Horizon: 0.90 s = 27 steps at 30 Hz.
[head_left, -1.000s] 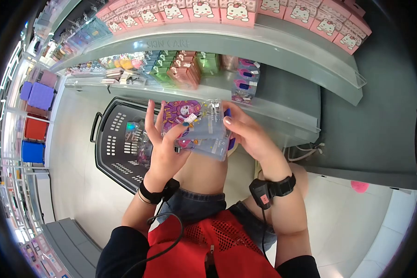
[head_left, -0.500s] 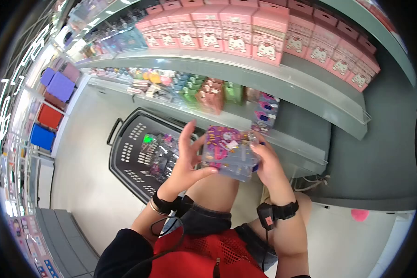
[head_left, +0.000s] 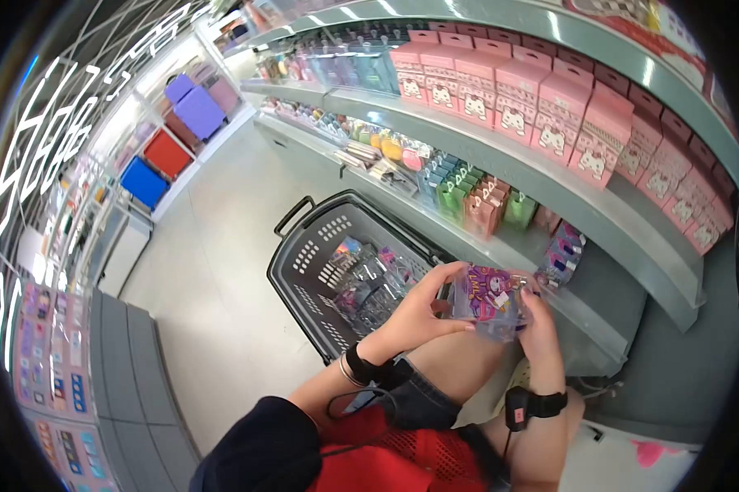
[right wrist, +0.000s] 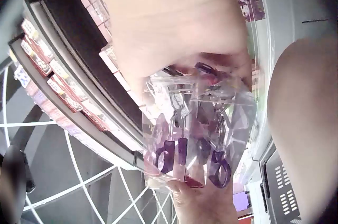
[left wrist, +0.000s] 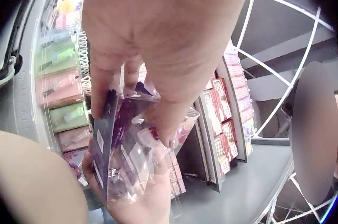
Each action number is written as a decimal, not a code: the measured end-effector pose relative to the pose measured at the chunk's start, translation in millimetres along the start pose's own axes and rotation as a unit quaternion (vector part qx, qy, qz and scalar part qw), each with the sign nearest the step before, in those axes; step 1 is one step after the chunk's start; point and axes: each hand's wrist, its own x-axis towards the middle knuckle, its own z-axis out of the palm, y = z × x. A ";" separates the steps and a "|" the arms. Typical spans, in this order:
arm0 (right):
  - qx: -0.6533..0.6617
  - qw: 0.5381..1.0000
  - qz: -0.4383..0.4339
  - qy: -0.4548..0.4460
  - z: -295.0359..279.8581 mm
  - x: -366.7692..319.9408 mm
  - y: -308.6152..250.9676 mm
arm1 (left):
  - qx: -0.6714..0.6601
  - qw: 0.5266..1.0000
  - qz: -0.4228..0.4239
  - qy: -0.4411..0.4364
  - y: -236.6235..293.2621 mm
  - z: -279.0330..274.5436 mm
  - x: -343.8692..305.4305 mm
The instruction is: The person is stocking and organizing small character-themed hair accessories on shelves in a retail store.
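A stack of clear plastic packets (head_left: 491, 302) with purple printed cards is held over my lap between both hands. My left hand (head_left: 423, 309) grips the stack's left edge, thumb under it and fingers on top. My right hand (head_left: 537, 321) grips its right edge. In the right wrist view the packets (right wrist: 198, 129) show metal eyelash curlers with purple handles. The left wrist view shows the packets (left wrist: 132, 145) edge-on under my left hand's fingers (left wrist: 158, 124).
A black shopping basket (head_left: 320, 246) stands on the floor to the left of my knees, with more clear packets (head_left: 369, 279) in it. A low glass-fronted shelf (head_left: 509, 246) ahead carries coloured boxes. Pink boxes (head_left: 533, 107) line the shelf above it.
My head has turned up and to the left, so the aisle and the higher shelves show. Both hands have kept hold of the packets over my lap.
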 end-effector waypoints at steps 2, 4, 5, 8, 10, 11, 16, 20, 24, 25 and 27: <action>0.021 0.999 0.034 0.001 -6.1 -1.3 6.9 | 0.030 0.999 0.023 0.023 5.3 1.3 -1.8; 0.078 0.995 0.056 0.038 -4.0 4.7 8.8 | 0.072 0.995 0.043 0.044 10.3 -0.5 0.9; 0.099 0.991 0.081 0.043 -2.8 4.4 5.9 | 0.080 0.994 0.051 0.055 12.6 -1.9 2.1; 0.133 0.987 0.092 0.004 -16.6 9.5 8.0 | 0.053 0.994 0.053 0.075 14.8 0.4 0.0; 0.139 0.986 0.080 -0.039 -6.0 7.0 1.0 | 0.064 0.993 0.057 0.083 13.6 -1.8 -1.5; 0.142 0.984 0.089 -0.060 -3.9 3.5 -3.0 | 0.060 0.993 0.068 0.080 10.5 -2.2 -1.6; 0.085 0.992 0.089 -0.038 -2.4 1.4 7.4 | 0.091 0.985 0.139 0.053 -2.4 -3.2 -4.9; 0.125 0.988 0.073 -0.056 -4.2 2.9 12.4 | 0.014 0.995 0.093 0.012 -6.5 -7.9 -10.7; 0.086 0.991 0.065 -0.078 3.9 -0.1 1.9 | 0.011 0.997 0.071 -0.015 -5.7 -11.8 -11.9; 0.069 0.993 0.055 -0.081 4.5 0.2 2.5 | 0.010 0.997 0.070 -0.013 -5.0 -13.2 -11.6; 0.050 0.994 0.051 -0.082 3.1 0.7 4.1 | 0.037 0.996 0.074 -0.020 -4.6 -13.2 -11.3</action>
